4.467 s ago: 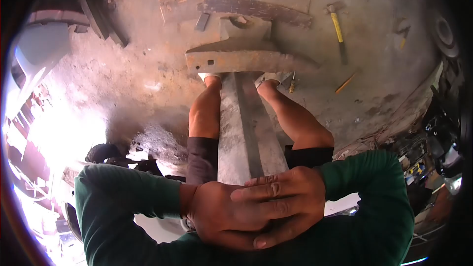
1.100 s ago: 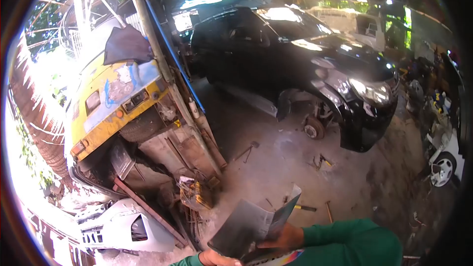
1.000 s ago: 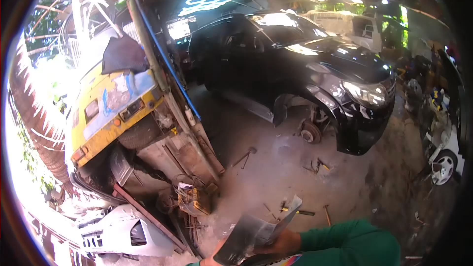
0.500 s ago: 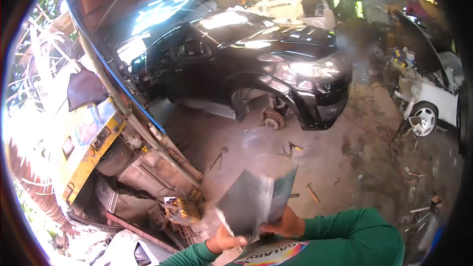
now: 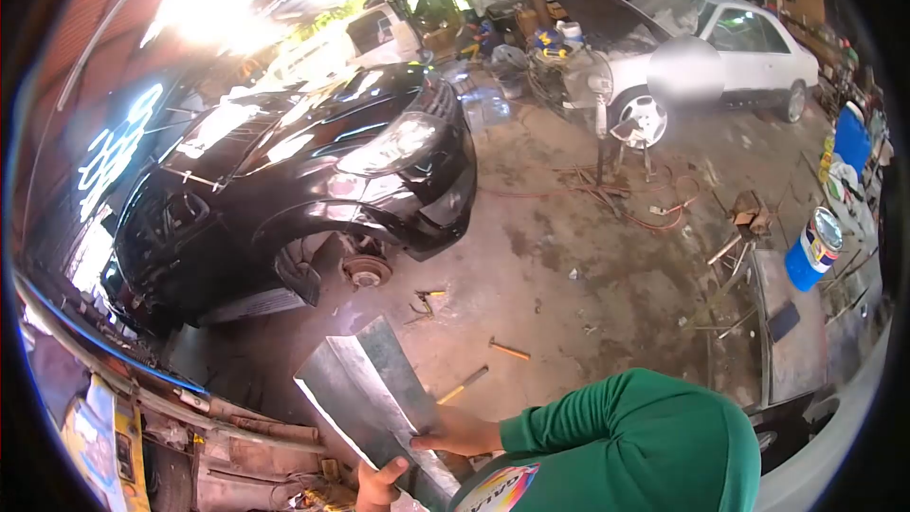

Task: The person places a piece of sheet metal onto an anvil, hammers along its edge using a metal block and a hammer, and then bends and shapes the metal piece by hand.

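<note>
A bent piece of sheet metal (image 5: 370, 384), grey with a lengthwise fold, is held tilted in front of my body. My left hand (image 5: 381, 484) grips its lower left edge, thumb showing on top. On the right side, near the lower end, my right hand (image 5: 460, 434) is closed around the other edge; its fingers are partly hidden. Just beyond that hand, a yellow-handled tool (image 5: 463, 385) lies on the floor, with a hammer (image 5: 510, 349) a little farther out.
A black car (image 5: 313, 161) with a front wheel off stands ahead to the left. A white car (image 5: 730, 71) with its hood up is at the back right. Hoses (image 5: 626, 194) cross the floor. A metal-topped table (image 5: 791, 351) and blue bucket (image 5: 806, 265) are at right.
My view has swung to the right, bringing the white car and the table into sight. The sheet metal stays in both hands, now tilted the other way in view.
</note>
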The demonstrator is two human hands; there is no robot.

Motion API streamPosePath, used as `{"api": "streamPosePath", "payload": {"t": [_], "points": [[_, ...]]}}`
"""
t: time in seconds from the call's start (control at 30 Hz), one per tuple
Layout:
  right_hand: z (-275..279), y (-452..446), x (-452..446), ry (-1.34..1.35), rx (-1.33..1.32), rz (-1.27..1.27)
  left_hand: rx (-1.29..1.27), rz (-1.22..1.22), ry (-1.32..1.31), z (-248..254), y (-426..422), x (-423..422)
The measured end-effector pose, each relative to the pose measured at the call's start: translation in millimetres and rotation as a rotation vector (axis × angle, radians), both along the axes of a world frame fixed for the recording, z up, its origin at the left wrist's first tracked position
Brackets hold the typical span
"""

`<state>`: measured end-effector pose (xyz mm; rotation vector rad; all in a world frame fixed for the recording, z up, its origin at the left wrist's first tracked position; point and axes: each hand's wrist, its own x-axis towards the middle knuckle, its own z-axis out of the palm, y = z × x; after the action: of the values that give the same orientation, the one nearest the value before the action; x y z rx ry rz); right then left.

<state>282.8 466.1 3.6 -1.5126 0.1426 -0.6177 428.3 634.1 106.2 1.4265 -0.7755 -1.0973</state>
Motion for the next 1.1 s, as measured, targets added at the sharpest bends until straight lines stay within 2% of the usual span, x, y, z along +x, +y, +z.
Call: {"api": "streamPosePath", "payload": {"t": [0.03,0.07,0.1,0.17,0.2,0.23,0.3,0.33,0.4,0.47,0.53,0.6,0.67,0.7,0.77,0.9,0.97,1.07,1.1], "points": [[-3.7,-10.4,-2.6,0.095,-0.009,0.017,-0.007,-0.048,-0.036,-2.2,-15.1,8.0],[-8.8,-25.7,-9.2,0.166,-0.129,-0.009,-0.010,-0.096,-0.069,-5.1,-26.4,10.3],[-17.9,-35.9,-20.2,0.174,-0.114,-0.011,0.004,-0.050,-0.129,0.3,-45.6,4.3],[-40.3,-61.7,-43.4,0.397,-0.477,-0.171,0.118,-0.041,-0.215,-10.1,-79.6,15.6],[-30.1,-93.3,-54.3,0.615,-0.561,0.111,0.195,-0.049,-0.190,-13.5,-99.0,16.7],[-20.3,-113.2,-67.0,0.622,-0.552,0.122,0.306,-0.070,-0.284,-17.2,-113.9,17.6],[-1.3,-133.3,-93.4,0.712,-0.545,0.105,0.359,-0.136,-0.304,-76.1,-137.4,29.6],[2.7,-138.8,-98.8,0.737,-0.522,0.151,0.395,-0.224,-0.419,-106.6,-146.6,33.6],[0.0,-134.3,-97.5,0.357,-0.976,-0.105,0.533,-0.371,-0.568,-165.1,-154.1,28.9],[-51.5,-127.5,-78.1,0.278,-1.214,-0.151,0.634,-0.466,-0.625,-209.4,-156.5,7.4],[-109.9,-123.5,-62.1,0.392,-1.217,0.067,0.669,-0.573,-0.640,-293.3,-136.9,-8.6],[-167.4,-118.2,-44.3,0.754,-1.046,0.533,0.703,-0.573,-0.604,-299.6,-133.3,-35.0],[-199.3,-118.7,-24.0,0.801,-0.890,0.692,0.679,-0.558,-0.458,-325.7,-126.8,-38.9],[-219.6,-117.2,-16.7,0.788,-0.892,0.762,0.703,-0.514,-0.411,-351.2,-120.2,-34.6],[-265.8,-108.8,-8.5,0.939,-0.984,0.823,0.721,-0.526,-0.324,-408.9,-99.6,-27.5],[-346.1,-93.7,14.9,0.880,-1.018,0.937,0.700,-0.476,-0.188,-469.8,-40.5,1.4],[-401.8,-96.9,31.5,0.971,-1.001,0.929,0.816,-0.549,-0.239,-534.4,5.6,20.7],[-500.3,-101.6,50.5,0.931,-1.031,1.018,0.838,-0.472,-0.223,-646.8,74.4,23.1],[-531.3,-98.2,61.8,0.927,-1.061,1.038,0.854,-0.364,-0.244,-682.4,88.4,20.7]]}}
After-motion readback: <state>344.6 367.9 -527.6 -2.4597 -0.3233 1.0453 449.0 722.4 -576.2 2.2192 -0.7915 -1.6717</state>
